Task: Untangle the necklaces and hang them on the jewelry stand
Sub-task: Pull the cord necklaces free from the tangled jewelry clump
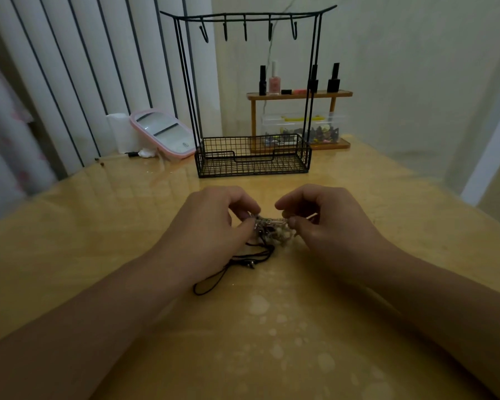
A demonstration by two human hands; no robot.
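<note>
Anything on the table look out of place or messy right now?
Only the necklaces: a knotted clump pinched between the left hand and right hand, with a black cord trailing loose on the table. The stand is upright, its hooks bare.

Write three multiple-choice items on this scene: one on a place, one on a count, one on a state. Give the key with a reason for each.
1. Where does the pink mirror stand?
A. left of the stand
B. in the stand's basket
C. on the wooden shelf

2. How many hooks hang from the stand's top bar?
A. three
B. five
C. eight

3. What are the hands doing?
A. lying flat on the table
B. both pinching the necklace tangle
C. hanging a necklace on a hook

Key:
1 A, the mirror leans by the stand's left posts.
2 B, five hooks show along the bar, all bare.
3 B, the left hand and right hand grip the tangle from each side.
</note>
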